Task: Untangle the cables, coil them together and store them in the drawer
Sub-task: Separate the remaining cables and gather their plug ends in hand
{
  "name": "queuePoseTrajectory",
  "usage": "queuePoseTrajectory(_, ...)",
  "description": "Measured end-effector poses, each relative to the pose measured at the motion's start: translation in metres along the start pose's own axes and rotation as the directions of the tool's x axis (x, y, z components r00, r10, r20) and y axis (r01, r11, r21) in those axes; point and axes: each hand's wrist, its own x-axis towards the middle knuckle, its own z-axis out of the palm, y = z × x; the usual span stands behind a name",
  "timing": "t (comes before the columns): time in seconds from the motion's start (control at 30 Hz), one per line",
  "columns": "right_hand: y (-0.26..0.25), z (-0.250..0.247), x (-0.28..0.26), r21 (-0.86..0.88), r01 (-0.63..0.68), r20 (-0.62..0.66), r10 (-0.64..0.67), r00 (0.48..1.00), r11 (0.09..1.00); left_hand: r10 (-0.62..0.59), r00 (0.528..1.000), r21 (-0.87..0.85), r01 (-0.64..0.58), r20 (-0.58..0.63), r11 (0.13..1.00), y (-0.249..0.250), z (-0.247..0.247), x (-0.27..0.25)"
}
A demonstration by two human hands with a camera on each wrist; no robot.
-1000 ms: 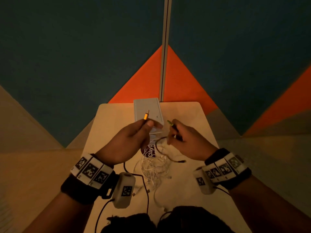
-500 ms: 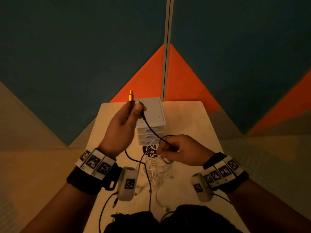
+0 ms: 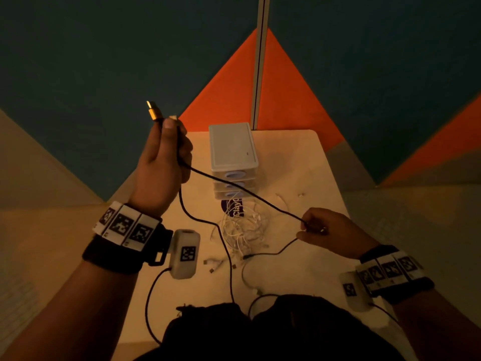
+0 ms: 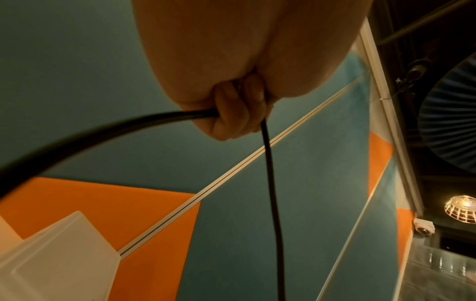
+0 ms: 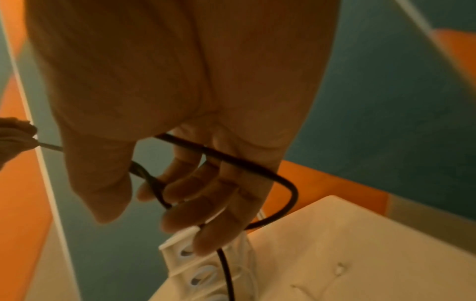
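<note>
My left hand (image 3: 166,152) is raised above the table's left side and grips a black cable (image 3: 242,188) just below its gold plug (image 3: 153,112); the fist (image 4: 231,114) closes round the cable (image 4: 270,193). The cable runs taut down to my right hand (image 3: 315,227), low at the table's right, whose curled fingers (image 5: 206,203) hold a loop of the black cable (image 5: 257,169). A tangle of white cables (image 3: 244,227) lies on the table between the hands. A white drawer unit (image 3: 233,157) stands at the back centre, its drawers shut.
The small pale table (image 3: 299,162) stands against teal and orange wall panels. Loose white plugs (image 3: 213,264) lie near the front. A purple label (image 3: 233,207) sits below the drawer unit. Camera leads hang from both wrists over my dark lap.
My left hand has risen up and to the left with the gold plug. My right hand has moved down and to the right, drawing the black cable taut out of the pile.
</note>
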Motion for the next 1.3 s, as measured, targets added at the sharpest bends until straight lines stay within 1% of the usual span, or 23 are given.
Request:
queuePoseTrajectory(0.13, 0.018, -0.006, -0.022, -0.211, -0.001, -0.084, -0.017, 0.996, 0.977, -0.013, 0.997, 0.042, 0.016, -0.077, 0.999, -0.005, 0.000, -0.005)
queuePoseTrajectory(0.2, 0.020, -0.007, -0.036, -0.211, 0.025, -0.105, -0.048, 0.993, 0.977, -0.022, 0.996, 0.053, 0.026, -0.090, 0.998, -0.008, 0.001, -0.008)
queuePoseTrajectory(0.3, 0.019, -0.009, -0.055, -0.189, 0.012, -0.100, -0.032, 0.994, 0.982, -0.017, 0.994, 0.058, 0.023, -0.104, 0.998, -0.009, -0.001, -0.010)
queuePoseTrajectory(0.37, 0.017, -0.009, -0.065, -0.165, 0.008, -0.165, -0.035, 0.986, 0.986, -0.013, 0.995, 0.074, 0.020, -0.099, 0.997, -0.010, -0.003, -0.011)
queuePoseTrajectory(0.4, 0.012, -0.010, -0.067, -0.148, 0.011, -0.214, -0.043, 0.976, 0.989, -0.006, 0.997, 0.113, 0.015, -0.079, 0.994, -0.013, -0.004, -0.012)
queuePoseTrajectory(0.43, 0.004, -0.011, -0.067, -0.093, 0.010, -0.252, -0.033, 0.967, 0.996, -0.003, 1.000, 0.167, 0.008, -0.028, 0.986, -0.013, -0.002, -0.015)
queuePoseTrajectory(0.47, -0.006, -0.013, -0.065, 0.004, -0.004, -0.266, 0.005, 0.964, 1.000, 0.001, 0.999, 0.245, -0.013, 0.049, 0.970, -0.016, 0.000, -0.018)
queuePoseTrajectory(0.53, -0.026, -0.016, -0.059, 0.199, -0.018, -0.202, 0.059, 0.978, 0.980, 0.000, 0.972, 0.390, -0.094, 0.235, 0.916, -0.021, 0.008, -0.024)
queuePoseTrajectory(0.57, -0.033, -0.018, -0.055, 0.252, -0.015, -0.182, 0.063, 0.981, 0.968, -0.013, 0.953, 0.428, -0.124, 0.303, 0.895, -0.023, 0.013, -0.027)
queuePoseTrajectory(0.6, -0.039, -0.021, -0.053, 0.285, -0.023, -0.177, 0.077, 0.981, 0.958, -0.026, 0.940, 0.450, -0.138, 0.340, 0.882, -0.025, 0.017, -0.030)
queuePoseTrajectory(0.63, -0.043, -0.024, -0.051, 0.312, -0.039, -0.178, 0.099, 0.979, 0.949, -0.048, 0.938, 0.460, -0.123, 0.343, 0.879, -0.028, 0.019, -0.030)
queuePoseTrajectory(0.7, -0.042, -0.031, -0.054, 0.320, -0.103, -0.160, 0.161, 0.974, 0.942, -0.066, 0.944, 0.413, -0.078, 0.324, 0.907, -0.031, 0.020, -0.031)
queuePoseTrajectory(0.77, -0.032, -0.033, -0.065, 0.329, -0.197, -0.076, 0.233, 0.969, 0.924, -0.101, 0.955, 0.350, -0.002, 0.277, 0.937, -0.034, 0.017, -0.031)
queuePoseTrajectory(0.83, -0.016, -0.024, -0.080, 0.331, -0.306, 0.064, 0.303, 0.951, 0.892, -0.144, 0.965, 0.290, 0.076, 0.219, 0.954, -0.036, 0.011, -0.030)
queuePoseTrajectory(0.87, -0.007, -0.016, -0.087, 0.290, -0.367, 0.142, 0.340, 0.930, 0.884, -0.163, 0.967, 0.281, 0.104, 0.198, 0.954, -0.037, 0.007, -0.031)
queuePoseTrajectory(0.93, 0.013, 0.006, -0.098, 0.098, -0.447, 0.308, 0.400, 0.863, 0.889, -0.196, 0.964, 0.270, 0.143, 0.181, 0.952, -0.043, 0.001, -0.032)
queuePoseTrajectory(0.97, 0.023, 0.021, -0.103, -0.006, -0.449, 0.378, 0.418, 0.826, 0.893, -0.195, 0.963, 0.272, 0.140, 0.188, 0.952, -0.045, 0.000, -0.033)
queuePoseTrajectory(1.0, 0.033, 0.037, -0.109, -0.074, -0.444, 0.435, 0.429, 0.791, 0.893, -0.188, 0.961, 0.285, 0.126, 0.201, 0.950, -0.048, -0.001, -0.035)
queuePoseTrajectory(1.07, 0.054, 0.068, -0.121, -0.136, -0.450, 0.540, 0.447, 0.713, 0.883, -0.182, 0.959, 0.303, 0.111, 0.217, 0.947, -0.051, 0.002, -0.041)
queuePoseTrajectory(1.1, 0.063, 0.083, -0.127, -0.174, -0.457, 0.576, 0.466, 0.672, 0.873, -0.185, 0.957, 0.298, 0.114, 0.221, 0.948, -0.052, 0.003, -0.043)
queuePoseTrajectory(1.17, 0.079, 0.105, -0.137, -0.258, -0.434, 0.615, 0.493, 0.616, 0.863, -0.203, 0.953, 0.276, 0.138, 0.225, 0.951, -0.053, 0.006, -0.046)
queuePoseTrajectory(1.23, 0.089, 0.117, -0.139, -0.306, -0.386, 0.645, 0.488, 0.588, 0.870, -0.221, 0.947, 0.266, 0.156, 0.233, 0.951, -0.051, 0.008, -0.047)
queuePoseTrajectory(1.3, 0.091, 0.120, -0.135, -0.273, -0.391, 0.644, 0.469, 0.605, 0.879, -0.232, 0.939, 0.291, 0.155, 0.253, 0.944, -0.048, 0.009, -0.050)
